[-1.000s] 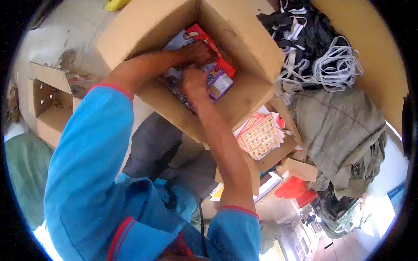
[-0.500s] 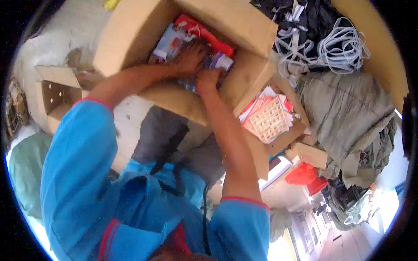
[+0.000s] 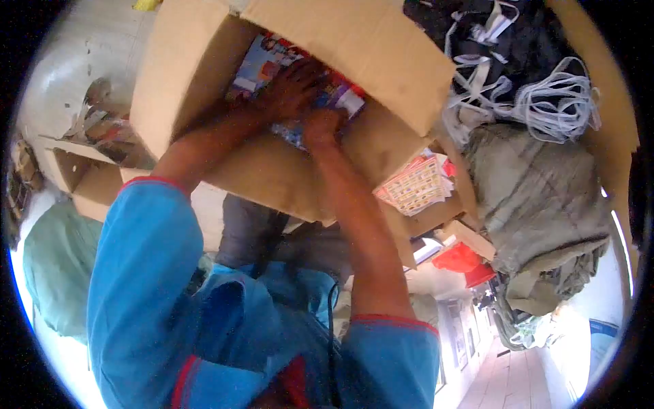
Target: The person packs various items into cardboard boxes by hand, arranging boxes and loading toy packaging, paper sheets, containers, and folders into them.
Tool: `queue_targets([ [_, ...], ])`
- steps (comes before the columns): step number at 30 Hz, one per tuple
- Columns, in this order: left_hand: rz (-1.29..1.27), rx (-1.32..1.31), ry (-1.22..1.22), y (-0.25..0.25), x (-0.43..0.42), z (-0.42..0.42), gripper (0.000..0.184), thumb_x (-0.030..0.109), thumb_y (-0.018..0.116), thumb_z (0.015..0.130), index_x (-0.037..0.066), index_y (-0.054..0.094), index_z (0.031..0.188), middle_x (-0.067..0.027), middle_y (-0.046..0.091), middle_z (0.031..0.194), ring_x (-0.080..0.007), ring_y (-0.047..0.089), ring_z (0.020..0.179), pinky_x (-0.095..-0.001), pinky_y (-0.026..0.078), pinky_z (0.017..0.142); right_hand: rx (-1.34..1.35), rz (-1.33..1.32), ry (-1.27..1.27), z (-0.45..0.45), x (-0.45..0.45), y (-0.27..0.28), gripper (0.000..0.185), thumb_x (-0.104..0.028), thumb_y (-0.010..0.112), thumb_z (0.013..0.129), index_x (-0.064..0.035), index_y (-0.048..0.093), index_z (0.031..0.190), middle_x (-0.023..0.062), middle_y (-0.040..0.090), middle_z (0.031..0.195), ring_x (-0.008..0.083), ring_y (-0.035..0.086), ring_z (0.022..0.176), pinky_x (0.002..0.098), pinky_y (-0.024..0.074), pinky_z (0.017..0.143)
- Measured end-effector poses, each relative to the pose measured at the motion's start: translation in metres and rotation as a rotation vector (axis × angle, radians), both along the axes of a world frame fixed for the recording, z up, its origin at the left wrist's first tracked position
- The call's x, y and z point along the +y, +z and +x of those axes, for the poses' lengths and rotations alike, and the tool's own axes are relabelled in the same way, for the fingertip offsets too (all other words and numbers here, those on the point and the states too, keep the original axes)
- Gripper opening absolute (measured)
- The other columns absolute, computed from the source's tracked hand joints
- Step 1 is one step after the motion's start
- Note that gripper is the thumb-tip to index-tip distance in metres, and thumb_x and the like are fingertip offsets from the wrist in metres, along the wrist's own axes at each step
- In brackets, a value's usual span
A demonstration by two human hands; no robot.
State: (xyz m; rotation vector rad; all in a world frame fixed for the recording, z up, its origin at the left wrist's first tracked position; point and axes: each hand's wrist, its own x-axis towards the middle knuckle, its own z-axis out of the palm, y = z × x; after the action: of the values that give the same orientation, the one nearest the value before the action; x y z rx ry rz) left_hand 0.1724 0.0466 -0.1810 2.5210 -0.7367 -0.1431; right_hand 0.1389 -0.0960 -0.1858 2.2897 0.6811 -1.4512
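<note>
Both hands reach deep into a large cardboard box [image 3: 402,61]. Inside lie colourful printed packets [image 3: 262,60] in blue, red and purple; dim light and blur hide their exact kind. My left hand [image 3: 294,88] lies flat on top of them with its fingers stretched out. Just beside it, closer to the near wall, my right hand [image 3: 323,127] is curled into a closed shape against the packets. Whatever its fingers hold is hidden.
At the right a smaller carton holds printed paper sheets [image 3: 419,184]. Beyond it are a grey-green cloth bundle [image 3: 538,204], coiled white cord [image 3: 558,102] and a red plastic item [image 3: 463,262]. An open carton [image 3: 95,180] and a green sack [image 3: 61,266] are at the left.
The left hand now lies flatter over the packets, and the right hand has curled in closer to it. The red wrapping at the box's far side shows less. The camera view has shifted.
</note>
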Motion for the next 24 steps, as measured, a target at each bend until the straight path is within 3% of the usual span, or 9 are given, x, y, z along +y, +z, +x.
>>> queue_targets([
  [3, -0.098, 0.279, 0.007, -0.017, 0.005, 0.02, 0.06, 0.029, 0.057, 0.074, 0.003, 0.047, 0.128, -0.0209, 0.043, 0.134, -0.036, 0.037, 0.127, -0.0486, 0.027, 0.107, -0.453, 0.195, 0.255, 0.001, -0.002, -0.017, 0.025, -0.022, 0.053, 0.085, -0.0165, 0.065, 0.106, 0.0075, 0.065, 0.102, 0.0269, 0.061, 0.092, 0.0533, 0.0403, 0.069],
  [5, -0.06, 0.133, 0.047, -0.002, 0.0, 0.017, 0.059, 0.029, 0.058, 0.072, 0.002, 0.049, 0.125, -0.021, 0.045, 0.131, -0.0365, 0.041, 0.123, -0.0492, 0.031, 0.103, -0.231, 0.017, -0.031, 0.011, 0.012, 0.0, 0.024, -0.024, 0.055, 0.083, -0.0169, 0.065, 0.104, 0.0073, 0.067, 0.093, 0.0248, 0.063, 0.083, 0.0538, 0.0406, 0.065],
  [6, -0.027, 0.121, 0.075, 0.012, -0.006, 0.019, 0.059, 0.029, 0.058, 0.071, 0.003, 0.051, 0.123, -0.0211, 0.046, 0.129, -0.0366, 0.042, 0.121, -0.0497, 0.032, 0.102, -0.261, 0.174, -0.077, 0.01, 0.005, 0.005, 0.019, -0.023, 0.055, 0.083, -0.0159, 0.067, 0.095, 0.005, 0.067, 0.081, 0.0233, 0.063, 0.071, 0.0529, 0.041, 0.061],
  [10, -0.011, 0.146, -0.006, -0.013, -0.001, 0.003, 0.06, 0.03, 0.058, 0.07, 0.004, 0.051, 0.125, -0.0206, 0.046, 0.13, -0.0357, 0.039, 0.125, -0.0505, 0.031, 0.103, -0.058, 0.144, -0.214, 0.01, 0.008, -0.031, 0.017, -0.022, 0.055, 0.083, -0.0146, 0.069, 0.081, 0.0012, 0.066, 0.078, 0.0219, 0.062, 0.066, 0.0469, 0.043, 0.055],
  [13, 0.001, -0.104, -0.017, -0.036, 0.003, 0.004, 0.063, 0.028, 0.06, 0.068, 0.006, 0.05, 0.126, -0.0199, 0.045, 0.131, -0.0363, 0.04, 0.124, -0.0505, 0.031, 0.103, -0.219, -0.11, 0.037, 0.036, 0.022, 0.005, 0.017, -0.022, 0.054, 0.083, -0.0153, 0.069, 0.089, 0.003, 0.067, 0.088, 0.0201, 0.062, 0.07, 0.0422, 0.0459, 0.058],
  [16, 0.047, -0.111, -0.041, -0.031, -0.005, 0.01, 0.063, 0.027, 0.06, 0.07, 0.005, 0.048, 0.128, -0.0208, 0.042, 0.133, -0.0378, 0.038, 0.125, -0.0513, 0.029, 0.104, -0.459, 0.252, -0.251, -0.01, 0.007, -0.003, 0.022, -0.023, 0.055, 0.083, -0.0117, 0.066, 0.097, 0.0085, 0.067, 0.096, 0.0231, 0.064, 0.077, 0.0409, 0.0481, 0.061],
  [19, 0.089, -0.143, -0.063, -0.029, -0.001, 0.009, 0.063, 0.027, 0.059, 0.073, 0.004, 0.045, 0.13, -0.0217, 0.039, 0.135, -0.0388, 0.035, 0.127, -0.052, 0.028, 0.105, -0.24, 0.855, -0.315, 0.022, 0.033, 0.077, 0.026, -0.028, 0.055, 0.085, -0.0038, 0.063, 0.092, 0.0171, 0.065, 0.088, 0.0355, 0.062, 0.076, 0.0466, 0.0486, 0.066],
  [21, 0.116, -0.179, -0.082, -0.03, 0.001, 0.01, 0.063, 0.026, 0.058, 0.074, 0.004, 0.043, 0.131, -0.0223, 0.037, 0.137, -0.0395, 0.033, 0.128, -0.0524, 0.027, 0.105, -0.074, 0.995, -0.475, 0.05, 0.034, 0.196, 0.03, -0.031, 0.055, 0.087, -0.0016, 0.062, 0.087, 0.0209, 0.063, 0.082, 0.039, 0.061, 0.074, 0.0468, 0.0492, 0.068],
  [24, 0.163, -0.226, -0.114, -0.032, 0.003, 0.009, 0.063, 0.026, 0.057, 0.077, 0.003, 0.04, 0.133, -0.0233, 0.034, 0.138, -0.0404, 0.031, 0.129, -0.0531, 0.025, 0.106, -0.581, 1.235, -1.048, 0.006, -0.037, 0.246, 0.019, -0.018, 0.057, 0.087, -0.0004, 0.062, 0.082, 0.016, 0.064, 0.073, 0.0257, 0.063, 0.068, 0.0373, 0.0513, 0.063],
])
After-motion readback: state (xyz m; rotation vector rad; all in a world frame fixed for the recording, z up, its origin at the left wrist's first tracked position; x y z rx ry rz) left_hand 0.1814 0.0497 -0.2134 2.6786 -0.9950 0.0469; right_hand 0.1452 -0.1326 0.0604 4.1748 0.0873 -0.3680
